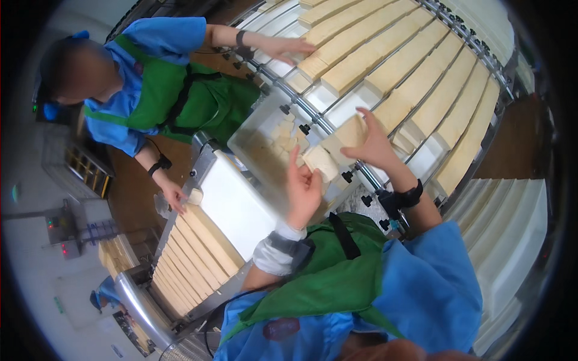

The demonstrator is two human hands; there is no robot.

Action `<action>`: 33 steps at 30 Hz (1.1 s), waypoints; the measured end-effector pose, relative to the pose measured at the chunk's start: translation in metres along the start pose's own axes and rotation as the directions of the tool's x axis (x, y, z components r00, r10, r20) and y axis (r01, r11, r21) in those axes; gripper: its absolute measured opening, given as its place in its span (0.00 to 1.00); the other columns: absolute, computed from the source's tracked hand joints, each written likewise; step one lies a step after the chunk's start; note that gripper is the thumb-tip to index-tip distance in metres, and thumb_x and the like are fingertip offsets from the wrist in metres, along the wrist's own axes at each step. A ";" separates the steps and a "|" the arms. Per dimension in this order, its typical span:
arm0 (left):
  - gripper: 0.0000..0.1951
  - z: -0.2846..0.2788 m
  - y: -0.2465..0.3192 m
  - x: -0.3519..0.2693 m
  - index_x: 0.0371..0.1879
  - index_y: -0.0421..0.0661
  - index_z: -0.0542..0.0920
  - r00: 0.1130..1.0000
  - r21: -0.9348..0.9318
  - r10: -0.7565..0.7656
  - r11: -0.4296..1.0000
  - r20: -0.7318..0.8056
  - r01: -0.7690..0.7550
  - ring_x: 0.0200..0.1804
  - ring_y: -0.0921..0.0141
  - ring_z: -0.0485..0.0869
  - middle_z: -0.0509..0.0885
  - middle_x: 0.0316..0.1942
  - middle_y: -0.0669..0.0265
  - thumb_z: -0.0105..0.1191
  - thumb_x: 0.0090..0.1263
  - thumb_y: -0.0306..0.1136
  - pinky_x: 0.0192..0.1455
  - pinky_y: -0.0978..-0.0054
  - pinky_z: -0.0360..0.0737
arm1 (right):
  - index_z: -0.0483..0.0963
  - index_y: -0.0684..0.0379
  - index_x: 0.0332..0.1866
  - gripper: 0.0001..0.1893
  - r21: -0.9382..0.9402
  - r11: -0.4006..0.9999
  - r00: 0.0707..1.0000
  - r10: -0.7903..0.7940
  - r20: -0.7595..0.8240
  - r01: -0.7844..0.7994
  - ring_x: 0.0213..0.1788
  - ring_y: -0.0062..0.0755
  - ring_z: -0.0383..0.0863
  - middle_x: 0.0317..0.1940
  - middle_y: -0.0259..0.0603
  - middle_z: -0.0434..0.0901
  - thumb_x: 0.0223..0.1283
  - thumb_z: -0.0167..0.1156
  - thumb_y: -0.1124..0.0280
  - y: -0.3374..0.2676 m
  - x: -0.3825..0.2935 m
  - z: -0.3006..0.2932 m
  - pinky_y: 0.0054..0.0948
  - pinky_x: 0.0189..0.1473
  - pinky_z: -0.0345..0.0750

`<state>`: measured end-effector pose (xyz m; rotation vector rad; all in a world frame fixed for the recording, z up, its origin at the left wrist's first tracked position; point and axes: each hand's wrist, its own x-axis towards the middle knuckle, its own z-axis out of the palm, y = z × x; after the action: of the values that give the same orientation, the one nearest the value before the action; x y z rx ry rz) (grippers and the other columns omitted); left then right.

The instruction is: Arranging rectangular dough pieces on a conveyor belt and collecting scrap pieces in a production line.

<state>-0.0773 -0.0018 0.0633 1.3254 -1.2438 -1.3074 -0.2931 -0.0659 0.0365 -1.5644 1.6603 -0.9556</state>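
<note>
My left hand (305,192) pinches a small pale off-white slab piece (321,163) between thumb and fingers, above a translucent plastic tub (253,122). Just to its right, my right hand (375,144) spans a wider pale slice (348,135) with thumb and fingertips. That slice is over the metal rail (332,128) at the edge of a slatted conveyor. Broken pale pieces (285,137) lie in the tub. Long cream-coloured loaf-like blocks (406,97) rest in rows on the conveyor, between thin rods; cut end pieces (406,137) sit near my right hand.
Across the tub stands a co-worker in a green apron (158,94), one hand (286,47) at the blocks, the other (174,196) at a white belt (235,194) carrying a row of blocks (198,252). Black knobs (305,130) jut from the rail. Stacked white trays (505,252) are at right.
</note>
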 end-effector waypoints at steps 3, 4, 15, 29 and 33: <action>0.37 -0.027 -0.028 0.010 0.80 0.43 0.51 0.994 -0.102 0.067 0.992 -0.081 -0.076 0.56 0.70 0.83 0.83 0.56 0.54 0.49 0.72 0.15 0.58 0.75 0.79 | 0.60 0.64 0.75 0.56 -0.093 0.992 0.994 -0.096 -0.060 0.090 0.69 0.62 0.70 0.64 0.65 0.71 0.37 0.77 0.53 0.012 0.049 -0.009 0.48 0.71 0.71; 0.37 -0.034 -0.031 0.014 0.80 0.42 0.51 0.979 -0.100 0.110 0.987 -0.173 -0.129 0.59 0.69 0.82 0.82 0.59 0.53 0.48 0.72 0.15 0.61 0.74 0.78 | 0.59 0.65 0.75 0.56 -0.213 0.971 0.987 -0.131 -0.097 0.108 0.72 0.61 0.69 0.66 0.65 0.71 0.37 0.77 0.54 0.020 0.067 -0.008 0.46 0.72 0.70; 0.29 -0.085 -0.067 -0.049 0.71 0.43 0.66 0.897 0.169 0.045 0.985 -0.440 0.034 0.57 0.67 0.83 0.83 0.54 0.58 0.58 0.71 0.22 0.61 0.70 0.80 | 0.61 0.66 0.75 0.56 -0.819 0.572 0.989 -0.141 -0.045 0.044 0.75 0.58 0.65 0.71 0.61 0.68 0.38 0.78 0.52 0.077 0.112 0.045 0.53 0.74 0.67; 0.23 -0.173 -0.114 -0.200 0.62 0.42 0.71 0.441 0.119 0.066 0.989 -0.895 0.093 0.42 0.74 0.79 0.78 0.39 0.68 0.58 0.67 0.19 0.45 0.76 0.78 | 0.65 0.60 0.75 0.43 -0.516 0.554 0.667 -0.744 0.046 0.653 0.76 0.61 0.61 0.73 0.59 0.64 0.52 0.73 0.64 -0.091 0.063 0.121 0.60 0.73 0.61; 0.31 -0.222 -0.179 -0.239 0.68 0.43 0.68 0.250 0.156 0.051 0.893 -0.967 0.422 0.41 0.72 0.77 0.77 0.41 0.65 0.60 0.64 0.19 0.44 0.75 0.77 | 0.71 0.61 0.67 0.31 0.064 0.526 0.473 -0.806 0.356 0.848 0.69 0.54 0.71 0.67 0.53 0.71 0.56 0.67 0.73 -0.197 -0.040 0.218 0.46 0.71 0.69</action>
<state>0.1700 0.2426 -0.0695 2.1352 -0.3924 -0.0910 -0.0029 -0.0453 0.0912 -2.5488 0.6201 -0.9289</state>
